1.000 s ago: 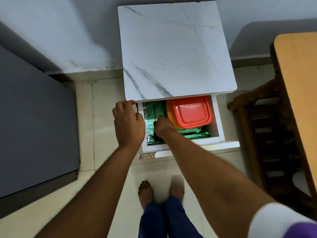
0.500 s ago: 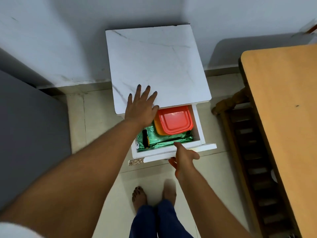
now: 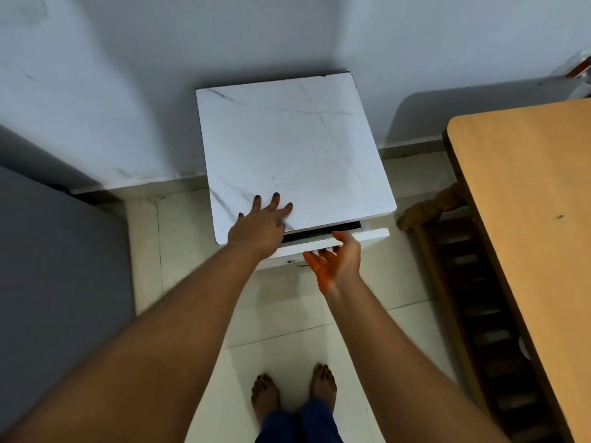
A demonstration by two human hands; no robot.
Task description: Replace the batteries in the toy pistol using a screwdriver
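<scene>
Now the left hand [image 3: 259,230] is pressing flat near the surface's [image 3: 297,155] front-left corner; the right hand [image 3: 335,260], fingers spread and empty, is nudging the probably light drawer [image 3: 332,242] at its front edge.

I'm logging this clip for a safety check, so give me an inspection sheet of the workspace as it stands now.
Surface: white marbled cabinet top, bare apart from the left hand.
Job's things: nothing seen; no toy pistol, batteries or screwdriver in view.
Clutter: nothing seen; the drawer is nearly closed, only a dark slit showing.
Grippers: left hand flat on the top's front corner, fingers spread; right hand open, palm up, at the drawer front, holding nothing.
Cables: nothing seen.
Surroundings: grey wall behind, tiled floor, wooden table on the right with a wooden chair beside it, bare feet below.
</scene>
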